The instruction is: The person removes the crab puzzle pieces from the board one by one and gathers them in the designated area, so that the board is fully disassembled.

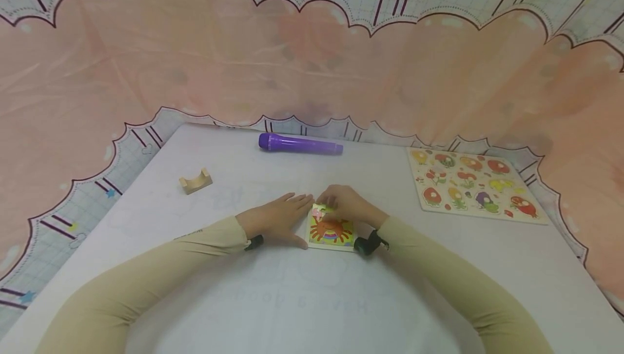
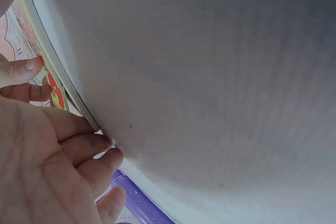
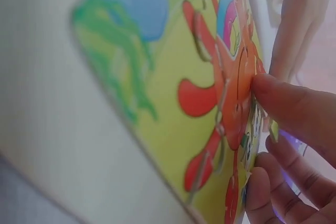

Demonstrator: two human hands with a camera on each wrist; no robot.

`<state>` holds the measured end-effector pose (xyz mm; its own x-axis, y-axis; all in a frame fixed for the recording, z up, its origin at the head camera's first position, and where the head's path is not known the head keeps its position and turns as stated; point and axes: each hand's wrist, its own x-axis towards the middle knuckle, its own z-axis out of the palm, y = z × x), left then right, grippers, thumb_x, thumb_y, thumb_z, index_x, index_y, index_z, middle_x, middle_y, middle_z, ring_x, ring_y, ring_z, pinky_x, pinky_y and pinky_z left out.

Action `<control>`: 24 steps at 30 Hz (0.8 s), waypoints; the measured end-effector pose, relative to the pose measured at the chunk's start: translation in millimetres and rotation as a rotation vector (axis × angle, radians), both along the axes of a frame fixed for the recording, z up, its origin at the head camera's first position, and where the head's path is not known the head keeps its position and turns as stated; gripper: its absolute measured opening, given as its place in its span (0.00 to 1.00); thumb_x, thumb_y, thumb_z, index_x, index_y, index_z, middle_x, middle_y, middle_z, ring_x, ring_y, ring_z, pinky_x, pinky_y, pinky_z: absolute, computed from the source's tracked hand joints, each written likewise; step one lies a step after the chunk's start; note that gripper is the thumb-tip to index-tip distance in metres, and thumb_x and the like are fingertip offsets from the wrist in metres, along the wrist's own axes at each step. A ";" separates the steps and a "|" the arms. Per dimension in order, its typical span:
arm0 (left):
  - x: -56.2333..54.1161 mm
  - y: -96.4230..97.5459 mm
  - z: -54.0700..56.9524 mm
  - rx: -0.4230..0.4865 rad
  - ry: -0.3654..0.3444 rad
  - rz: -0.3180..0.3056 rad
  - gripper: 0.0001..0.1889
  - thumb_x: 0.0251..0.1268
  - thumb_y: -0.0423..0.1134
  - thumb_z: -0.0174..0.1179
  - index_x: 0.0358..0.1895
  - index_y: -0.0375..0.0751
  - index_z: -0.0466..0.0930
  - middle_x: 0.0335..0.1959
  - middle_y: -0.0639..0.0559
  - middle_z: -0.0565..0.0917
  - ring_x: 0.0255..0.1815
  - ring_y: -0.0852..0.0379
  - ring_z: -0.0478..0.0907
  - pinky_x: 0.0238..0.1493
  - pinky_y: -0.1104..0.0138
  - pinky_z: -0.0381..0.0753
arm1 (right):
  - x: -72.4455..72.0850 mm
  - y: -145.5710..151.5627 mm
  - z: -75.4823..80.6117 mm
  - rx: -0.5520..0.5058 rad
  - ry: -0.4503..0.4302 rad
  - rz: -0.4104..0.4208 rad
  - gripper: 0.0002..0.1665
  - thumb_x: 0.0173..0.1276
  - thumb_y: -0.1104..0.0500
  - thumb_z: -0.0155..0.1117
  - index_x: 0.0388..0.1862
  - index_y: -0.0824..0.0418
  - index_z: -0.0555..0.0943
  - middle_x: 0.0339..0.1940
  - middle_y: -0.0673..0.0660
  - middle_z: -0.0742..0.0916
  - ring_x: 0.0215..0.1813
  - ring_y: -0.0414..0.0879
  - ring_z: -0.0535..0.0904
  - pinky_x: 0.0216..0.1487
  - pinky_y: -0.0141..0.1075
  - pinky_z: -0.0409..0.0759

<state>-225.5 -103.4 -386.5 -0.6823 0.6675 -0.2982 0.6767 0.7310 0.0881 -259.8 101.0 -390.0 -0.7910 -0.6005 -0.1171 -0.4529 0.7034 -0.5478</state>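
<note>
A small square jigsaw puzzle point(image 1: 331, 235) with an orange-red crab on yellow lies on the white table. My left hand point(image 1: 280, 218) rests flat at its left side, fingers extended. In the left wrist view, those fingertips touch the table beside the puzzle's pale edge point(image 2: 62, 74). My right hand point(image 1: 348, 207) reaches over the puzzle's upper part, fingers bent. Its thumb point(image 3: 289, 103) is against the crab in the right wrist view. Between thumb and forefinger shows a small yellow-green puzzle piece point(image 3: 274, 130), pinched and mostly hidden by the fingers.
A purple microphone point(image 1: 302, 144) lies behind the puzzle. At the back right is a board with fruit and vegetable pictures point(image 1: 475, 185). A curved wooden block point(image 1: 196, 182) stands to the left. Patterned cloth point(image 1: 292, 61) hangs behind the table.
</note>
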 end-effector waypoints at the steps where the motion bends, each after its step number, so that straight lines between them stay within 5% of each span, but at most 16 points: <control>1: 0.0 0.0 -0.3 -0.001 0.000 -0.001 0.55 0.54 0.70 0.54 0.74 0.34 0.44 0.76 0.42 0.48 0.77 0.47 0.46 0.78 0.53 0.43 | 0.0 0.1 0.0 -0.009 -0.007 -0.007 0.21 0.56 0.58 0.71 0.50 0.60 0.81 0.44 0.57 0.84 0.45 0.48 0.79 0.47 0.36 0.81; 24: -1.7 -0.4 -1.9 -0.012 0.000 0.002 0.55 0.54 0.71 0.53 0.74 0.35 0.44 0.77 0.42 0.47 0.78 0.48 0.46 0.78 0.53 0.42 | -8.8 -10.0 -2.4 0.053 -0.097 -0.047 0.23 0.52 0.53 0.75 0.46 0.58 0.80 0.45 0.56 0.84 0.43 0.47 0.78 0.45 0.35 0.82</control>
